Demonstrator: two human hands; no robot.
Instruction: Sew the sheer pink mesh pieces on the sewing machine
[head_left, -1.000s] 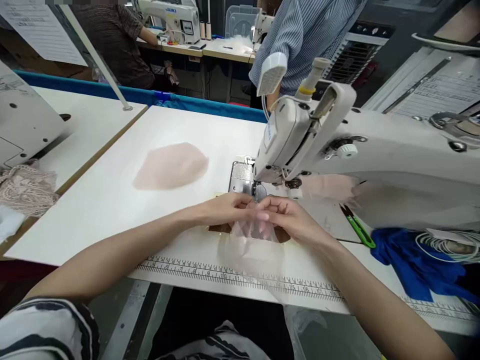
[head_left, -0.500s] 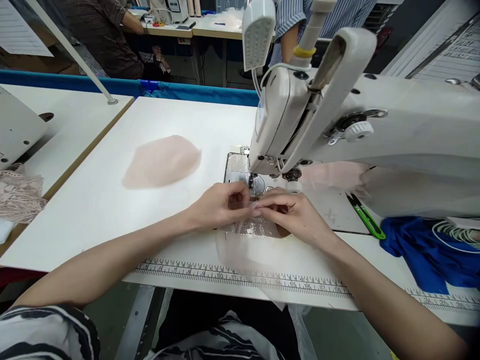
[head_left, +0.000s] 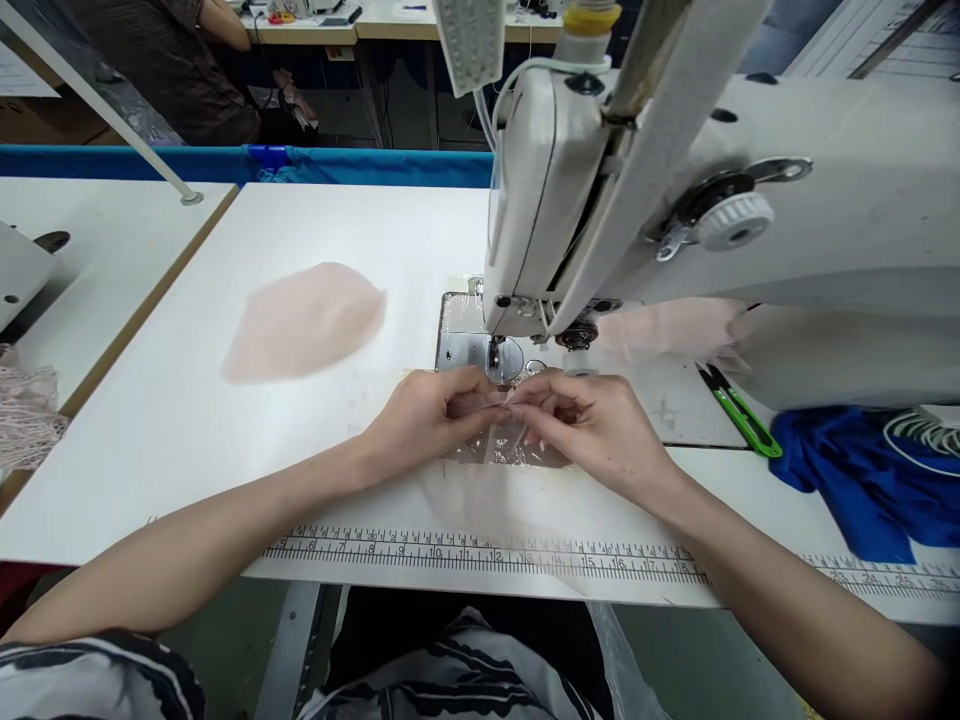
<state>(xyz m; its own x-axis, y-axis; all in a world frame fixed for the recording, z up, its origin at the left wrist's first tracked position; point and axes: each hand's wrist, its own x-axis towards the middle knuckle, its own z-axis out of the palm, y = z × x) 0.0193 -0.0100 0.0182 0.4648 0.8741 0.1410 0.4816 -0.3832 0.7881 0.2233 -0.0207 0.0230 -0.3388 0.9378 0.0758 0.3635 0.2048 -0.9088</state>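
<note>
Over the white table (head_left: pixel 315 225), my left hand (head_left: pixel 420 420) and right hand (head_left: pixel 611 430), fingertips closed, pinch sheer fabric (head_left: pixel 513 432) near-side of the presser foot (head_left: pixel 495 355); slackened pinches could let filmy edges slip.

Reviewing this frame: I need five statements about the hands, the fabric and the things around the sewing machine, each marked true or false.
1. The left hand and right hand meet at the sheer fabric. True.
2. The green snips are in the right hand. False: they lie on the table, next to the blue cloth.
3. The pink piece lies left of the sewing machine. True.
4. The ruler strip runs along the table's far edge. False: it runs along the near edge.
5. The blue cloth covers the pink piece. False: they are well apart, on opposite sides of the sewing machine's needle.
</note>
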